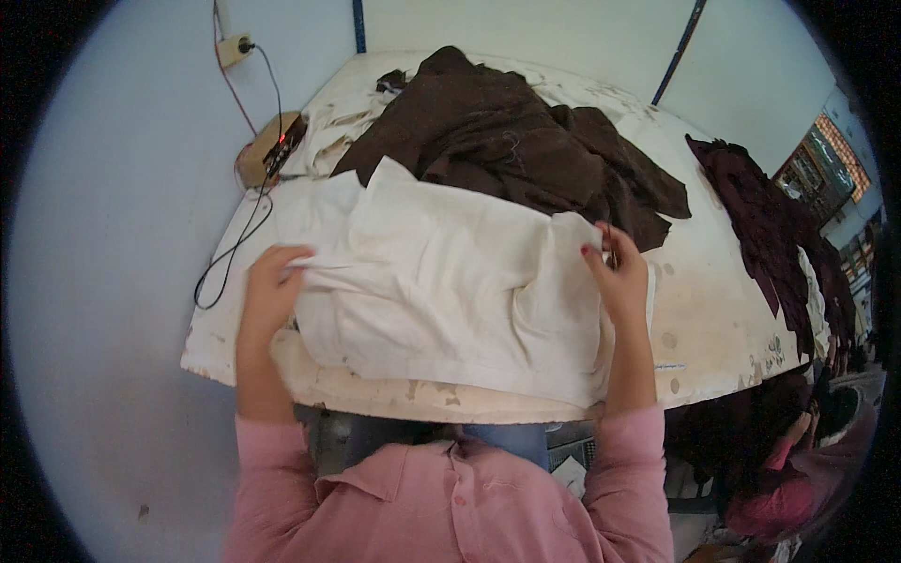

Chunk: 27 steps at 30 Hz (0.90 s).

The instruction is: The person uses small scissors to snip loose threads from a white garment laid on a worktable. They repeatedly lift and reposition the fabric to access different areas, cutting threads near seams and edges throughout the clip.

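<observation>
A cream-white cloth (450, 281) lies crumpled across the near half of a stained white padded table (713, 310). My left hand (272, 286) grips the cloth's left edge, fingers closed over a fold. My right hand (617, 272) pinches the cloth's upper right corner and holds it slightly raised. Behind the cloth a heap of dark brown fabric (507, 141) covers the table's far middle.
A dark maroon garment (770, 225) hangs over the table's right edge. A small wooden box with a red light (267, 150) sits at the far left, its black cable (230, 253) trailing down from a wall socket (233, 49). Another person in pink (798, 469) sits at lower right.
</observation>
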Each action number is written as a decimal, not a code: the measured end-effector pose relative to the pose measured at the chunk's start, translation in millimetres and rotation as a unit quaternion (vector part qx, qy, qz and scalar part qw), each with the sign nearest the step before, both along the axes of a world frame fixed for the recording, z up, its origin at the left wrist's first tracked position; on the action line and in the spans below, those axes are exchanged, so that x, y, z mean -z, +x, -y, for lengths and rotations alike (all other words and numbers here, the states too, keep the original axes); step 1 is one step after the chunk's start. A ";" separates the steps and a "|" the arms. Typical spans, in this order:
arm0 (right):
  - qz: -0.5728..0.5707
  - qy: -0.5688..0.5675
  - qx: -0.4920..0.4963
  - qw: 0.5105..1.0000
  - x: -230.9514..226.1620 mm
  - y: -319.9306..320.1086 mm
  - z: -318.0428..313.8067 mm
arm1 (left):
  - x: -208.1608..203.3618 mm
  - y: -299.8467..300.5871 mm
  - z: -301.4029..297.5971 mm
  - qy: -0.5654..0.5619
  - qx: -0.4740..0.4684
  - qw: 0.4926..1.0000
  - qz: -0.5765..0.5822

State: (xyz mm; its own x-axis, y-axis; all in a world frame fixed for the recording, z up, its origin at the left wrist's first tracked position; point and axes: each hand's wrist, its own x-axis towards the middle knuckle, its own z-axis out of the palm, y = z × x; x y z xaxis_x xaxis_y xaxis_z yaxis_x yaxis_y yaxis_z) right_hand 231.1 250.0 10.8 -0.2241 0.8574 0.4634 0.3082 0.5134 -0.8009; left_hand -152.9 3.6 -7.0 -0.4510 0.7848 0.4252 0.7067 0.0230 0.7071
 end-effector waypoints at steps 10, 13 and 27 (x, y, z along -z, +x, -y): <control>-0.106 -0.075 -0.263 0.956 -8.8 6.0 118.2 | -45.1 143.8 -36.2 0.141 0.191 0.970 -0.053; -0.115 -0.085 -0.282 0.949 -3.9 -0.8 127.4 | -64.1 183.5 -56.1 0.100 0.326 0.939 -0.052; -0.188 -0.162 -0.193 0.949 8.2 8.3 129.1 | -44.3 132.6 -70.3 0.263 0.051 0.833 0.484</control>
State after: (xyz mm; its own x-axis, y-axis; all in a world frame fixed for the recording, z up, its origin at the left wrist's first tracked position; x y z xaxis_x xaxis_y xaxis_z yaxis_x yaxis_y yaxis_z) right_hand 239.4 120.9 2.6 -0.4218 0.8559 0.2992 -0.1925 0.2379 -0.9520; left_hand -20.3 73.8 37.3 -0.7247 0.6597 0.1990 -0.2203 -0.4956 0.8402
